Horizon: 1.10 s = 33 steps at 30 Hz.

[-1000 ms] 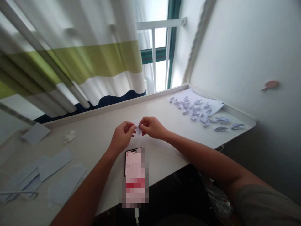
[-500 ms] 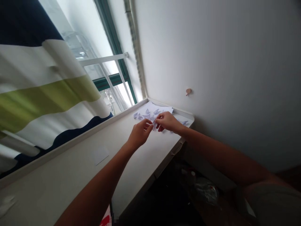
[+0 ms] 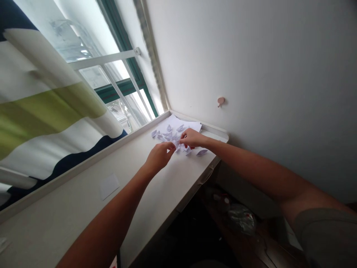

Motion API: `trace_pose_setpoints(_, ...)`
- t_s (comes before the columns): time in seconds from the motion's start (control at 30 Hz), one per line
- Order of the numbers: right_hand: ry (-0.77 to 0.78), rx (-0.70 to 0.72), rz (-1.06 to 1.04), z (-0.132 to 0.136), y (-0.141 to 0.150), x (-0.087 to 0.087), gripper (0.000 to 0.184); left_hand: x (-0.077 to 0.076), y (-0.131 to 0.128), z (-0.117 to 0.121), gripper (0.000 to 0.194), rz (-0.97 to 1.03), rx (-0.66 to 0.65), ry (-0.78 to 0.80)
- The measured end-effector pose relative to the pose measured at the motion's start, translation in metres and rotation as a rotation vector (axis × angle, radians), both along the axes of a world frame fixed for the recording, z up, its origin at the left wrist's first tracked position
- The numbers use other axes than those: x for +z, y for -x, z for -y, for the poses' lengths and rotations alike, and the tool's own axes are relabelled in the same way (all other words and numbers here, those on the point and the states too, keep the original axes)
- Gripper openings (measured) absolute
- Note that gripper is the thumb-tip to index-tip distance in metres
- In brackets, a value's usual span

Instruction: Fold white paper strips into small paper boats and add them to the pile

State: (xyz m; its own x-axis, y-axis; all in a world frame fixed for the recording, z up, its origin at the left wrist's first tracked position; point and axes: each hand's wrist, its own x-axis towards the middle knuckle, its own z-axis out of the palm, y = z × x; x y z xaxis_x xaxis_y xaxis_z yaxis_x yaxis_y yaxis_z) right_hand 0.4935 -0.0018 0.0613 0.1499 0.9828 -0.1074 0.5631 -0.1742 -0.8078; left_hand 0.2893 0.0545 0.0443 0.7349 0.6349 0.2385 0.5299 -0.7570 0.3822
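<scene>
Folded papers [image 3: 168, 136] partly hidden behind the hands [image 3: 193, 138], curtain [image 3: 52, 104] cut off leftward.

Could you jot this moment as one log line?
left hand: near folded papers, grip unclear | right hand: near folded papers, grip unclear | square sheet: on table

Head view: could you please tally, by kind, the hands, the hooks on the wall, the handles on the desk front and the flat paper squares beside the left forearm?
Hands (left hand, right hand): 2
Wall hook: 1
Desk handle: 1
Flat paper square: 1
Total: 5
</scene>
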Motion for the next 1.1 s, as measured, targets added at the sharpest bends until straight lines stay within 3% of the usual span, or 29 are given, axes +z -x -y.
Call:
trace_pose_setpoints(0.17,0.068,0.117,0.229,-0.042,0.04,-0.004,0.02,-0.018,0.041,-0.022,0.021,0.005,0.164,0.036)
trace_pose_setpoints(0.27,0.09,0.12,0.399,-0.067,0.061,-0.01,0.003,-0.032,0.047,-0.035,0.022,0.0,0.19,0.083)
trace_pose_setpoints(0.37,0.105,0.106,0.539,-0.082,0.074,-0.014,0.017,-0.041,0.045,-0.044,0.021,0.006,0.188,0.093)
trace_pose_setpoints(0.5,0.132,0.082,0.659,-0.083,0.08,-0.01,0.024,-0.039,0.052,-0.054,0.024,0.038,0.179,0.109)
trace_pose_setpoints(0.6,0.116,0.075,0.692,-0.08,0.083,0.0,0.022,-0.028,0.078,-0.059,0.021,0.07,0.212,0.122)
trace_pose_setpoints(0.7,0.073,0.137,0.664,-0.079,0.099,0.012,0.011,-0.016,0.127,-0.057,0.025,0.11,0.297,0.122)
trace_pose_setpoints(0.8,0.034,0.3,0.582,-0.082,0.145,0.019,0.013,-0.005,0.196,-0.04,0.031,0.224,0.485,0.103)
trace_pose_setpoints(0.87,0.048,0.476,0.44,-0.084,0.196,0.018,0.021,-0.001,0.249,-0.017,0.035,0.35,0.625,0.048)
trace_pose_setpoints(0.97,-0.089,0.757,0.306,-0.079,0.295,0.009,0.036,0.001,0.333,0.029,0.015,0.457,0.735,-0.056)
trace_pose_setpoints(1.03,-0.273,0.985,0.273,-0.064,0.366,0.0,0.038,-0.002,0.385,0.068,0.018,0.367,0.841,-0.093)
trace_pose_setpoints(1.1,-0.36,1.277,0.235,-0.041,0.428,-0.01,0.04,-0.007,0.429,0.11,0.024,0.273,1.01,-0.063)
